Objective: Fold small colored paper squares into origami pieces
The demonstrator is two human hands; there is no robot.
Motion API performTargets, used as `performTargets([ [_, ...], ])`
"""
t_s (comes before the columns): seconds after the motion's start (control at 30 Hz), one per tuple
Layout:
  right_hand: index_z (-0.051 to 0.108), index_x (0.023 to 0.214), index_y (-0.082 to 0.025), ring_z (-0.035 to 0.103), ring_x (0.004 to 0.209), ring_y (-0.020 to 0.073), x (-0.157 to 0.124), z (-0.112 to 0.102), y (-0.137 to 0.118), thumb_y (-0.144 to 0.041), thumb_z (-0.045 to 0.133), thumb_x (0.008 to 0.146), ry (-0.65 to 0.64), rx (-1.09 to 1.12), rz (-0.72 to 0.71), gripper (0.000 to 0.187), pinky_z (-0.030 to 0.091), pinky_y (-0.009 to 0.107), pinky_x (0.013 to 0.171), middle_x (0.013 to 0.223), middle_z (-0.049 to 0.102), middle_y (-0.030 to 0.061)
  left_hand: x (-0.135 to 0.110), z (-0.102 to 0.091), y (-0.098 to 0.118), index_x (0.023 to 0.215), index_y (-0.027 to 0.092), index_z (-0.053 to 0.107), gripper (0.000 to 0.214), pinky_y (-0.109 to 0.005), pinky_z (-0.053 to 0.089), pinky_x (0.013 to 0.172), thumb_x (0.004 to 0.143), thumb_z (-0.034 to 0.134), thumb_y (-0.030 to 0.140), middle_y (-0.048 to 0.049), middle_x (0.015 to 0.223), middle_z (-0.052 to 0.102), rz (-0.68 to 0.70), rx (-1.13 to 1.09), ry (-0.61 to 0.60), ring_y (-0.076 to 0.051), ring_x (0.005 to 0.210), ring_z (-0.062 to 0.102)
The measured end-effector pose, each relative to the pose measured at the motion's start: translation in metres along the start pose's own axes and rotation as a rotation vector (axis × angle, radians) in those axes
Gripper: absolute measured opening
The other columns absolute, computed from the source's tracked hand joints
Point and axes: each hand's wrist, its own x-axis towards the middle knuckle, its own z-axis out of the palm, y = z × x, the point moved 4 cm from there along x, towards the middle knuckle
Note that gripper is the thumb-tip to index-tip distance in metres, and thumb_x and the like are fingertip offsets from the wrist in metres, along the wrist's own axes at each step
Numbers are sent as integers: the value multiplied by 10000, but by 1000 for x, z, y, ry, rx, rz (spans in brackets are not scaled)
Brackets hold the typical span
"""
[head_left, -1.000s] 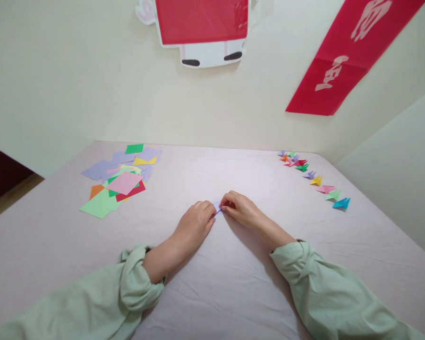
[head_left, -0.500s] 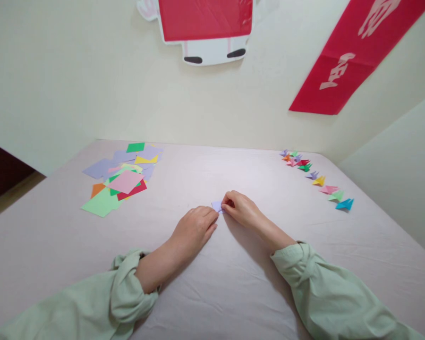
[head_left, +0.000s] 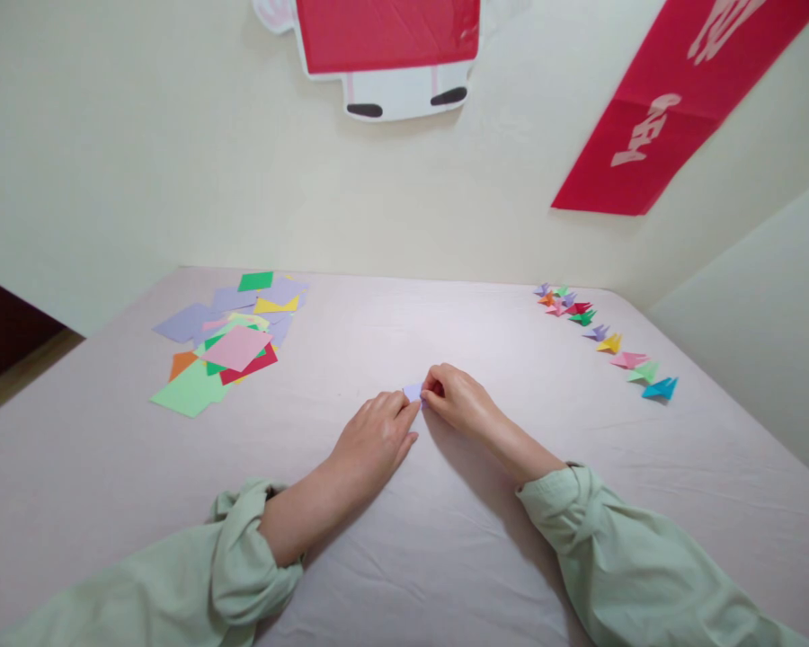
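A small piece of light purple paper [head_left: 412, 392] lies on the cloth in front of me, with most of its near side covered by my fingers. My right hand [head_left: 459, 395] pinches the paper's right edge between thumb and curled fingers. From the left, my left hand [head_left: 377, 433] bears on the near edge with its fingertips, the fingers bent together and the thumb close by. How the paper is folded under the fingers I cannot make out.
Coloured paper sheets [head_left: 237, 348] overlap in a loose pile at the left. A row of small folded paper pieces [head_left: 608, 343] runs along the right side. The pale cloth-covered table [head_left: 351, 332] meets the wall, where a red banner [head_left: 647, 126] hangs.
My left fingertips have slid slightly right and up along the paper's near edge, covering more of it. My right hand has hardly moved. The view has shifted a little.
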Motion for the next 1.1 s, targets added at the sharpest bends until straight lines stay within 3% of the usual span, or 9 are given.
performTargets([
  [0.47,589,803,-185,536,727,129,1,1,3,-182,543,829,9,-9,16,53,361,234,667,808,598,14,-4,-4,13,1081,141,567,234,-396,481,860,860,599,212,-108,1061,595,-80,102,-21,-260,1006,558],
  [0.57,588,806,-188,535,719,127,0,1,3,-180,541,831,13,-12,13,54,359,232,663,804,599,10,-10,0,15,1133,118,549,294,-411,477,882,867,593,237,-130,1098,605,-73,124,5,-273,1031,563],
  [0.7,588,800,-192,531,711,126,0,1,3,-186,544,834,5,-22,16,55,350,231,650,799,597,6,-16,4,14,1236,104,498,370,-432,425,985,899,540,253,-177,1332,522,-26,158,70,-288,1176,513],
  [0.83,587,805,-191,527,709,123,1,1,3,-191,546,836,4,-24,15,52,347,230,650,806,595,4,-15,3,13,1168,141,540,292,-417,435,963,908,525,271,-136,1280,571,-15,158,36,-275,1152,528],
  [1.1,588,811,-188,523,702,120,0,0,2,-188,544,836,5,-23,6,51,345,230,646,809,592,3,-9,2,12,1320,142,448,453,-413,436,938,904,530,303,-122,1263,578,-50,147,4,-273,1143,517],
])
